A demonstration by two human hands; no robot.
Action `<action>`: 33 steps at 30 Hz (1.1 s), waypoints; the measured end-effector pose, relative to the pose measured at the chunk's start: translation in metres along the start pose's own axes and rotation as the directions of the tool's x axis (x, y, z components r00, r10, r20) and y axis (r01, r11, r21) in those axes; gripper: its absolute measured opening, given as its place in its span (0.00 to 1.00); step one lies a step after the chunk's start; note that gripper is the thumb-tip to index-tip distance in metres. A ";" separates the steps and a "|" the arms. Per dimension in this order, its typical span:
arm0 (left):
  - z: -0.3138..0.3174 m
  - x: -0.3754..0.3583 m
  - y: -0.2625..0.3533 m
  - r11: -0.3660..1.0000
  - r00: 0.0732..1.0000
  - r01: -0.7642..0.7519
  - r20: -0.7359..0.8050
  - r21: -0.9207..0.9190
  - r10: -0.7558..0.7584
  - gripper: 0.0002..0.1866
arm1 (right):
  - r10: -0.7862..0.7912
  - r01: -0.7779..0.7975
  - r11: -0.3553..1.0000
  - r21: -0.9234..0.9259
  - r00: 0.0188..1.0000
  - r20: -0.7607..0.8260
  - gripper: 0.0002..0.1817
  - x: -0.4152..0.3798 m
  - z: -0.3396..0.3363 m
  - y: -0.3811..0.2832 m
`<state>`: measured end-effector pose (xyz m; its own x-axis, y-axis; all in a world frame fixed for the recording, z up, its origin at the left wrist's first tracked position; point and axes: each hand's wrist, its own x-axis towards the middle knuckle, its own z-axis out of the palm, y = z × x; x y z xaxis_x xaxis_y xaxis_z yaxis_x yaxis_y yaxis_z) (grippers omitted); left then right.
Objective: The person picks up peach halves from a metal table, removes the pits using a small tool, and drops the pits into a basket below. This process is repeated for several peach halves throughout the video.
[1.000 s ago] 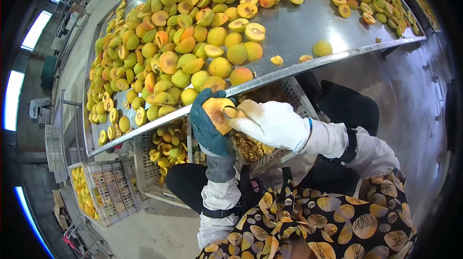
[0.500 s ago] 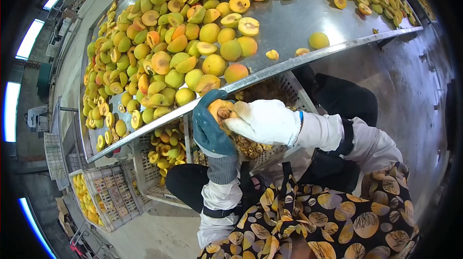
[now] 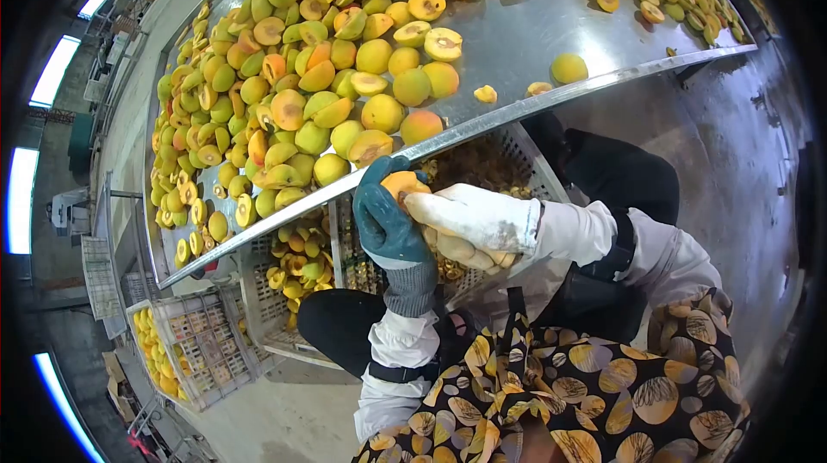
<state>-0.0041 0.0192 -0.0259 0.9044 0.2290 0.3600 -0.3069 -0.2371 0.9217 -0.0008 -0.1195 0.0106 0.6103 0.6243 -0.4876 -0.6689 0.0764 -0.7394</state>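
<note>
Left hand (image 3: 382,220) cups cut peach (image 3: 400,182) – snug without squeezing suits soft flesh. Right hand (image 3: 478,217) against it, fingers curled – can't tell whether gripping anything.

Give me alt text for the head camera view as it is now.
A teal-gloved left hand holds a piece of orange fruit and a white-gloved right hand touches it, near the edge of a metal table. Whole and halved yellow-green fruits are heaped on top; plastic crates stand below.
</note>
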 end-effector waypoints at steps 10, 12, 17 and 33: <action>-0.015 0.023 0.011 0.926 0.891 0.298 0.415 -0.230 -0.184 0.31 | 0.130 -0.153 0.982 0.108 0.972 0.196 0.31 -0.005 -0.021 -0.011; -0.014 0.029 0.012 0.955 0.896 0.239 0.419 -0.175 -0.148 0.32 | 0.024 -0.001 0.973 -0.231 0.995 0.094 0.32 0.001 -0.024 -0.009; -0.023 0.039 0.007 0.961 0.841 0.271 0.498 -0.050 -0.211 0.32 | -0.686 0.415 0.061 -0.908 0.678 0.264 0.27 0.017 -0.033 0.006; -0.119 0.152 -0.048 0.253 0.967 -0.141 0.188 0.957 -0.172 0.34 | -0.475 0.096 0.121 -0.988 0.880 0.027 0.25 0.035 -0.046 0.030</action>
<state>0.1133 0.1774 0.0021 0.9832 0.0844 0.1621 0.0783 -0.9960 0.0441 0.0203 -0.1313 -0.0505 0.8429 0.5341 -0.0655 0.3968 -0.6991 -0.5948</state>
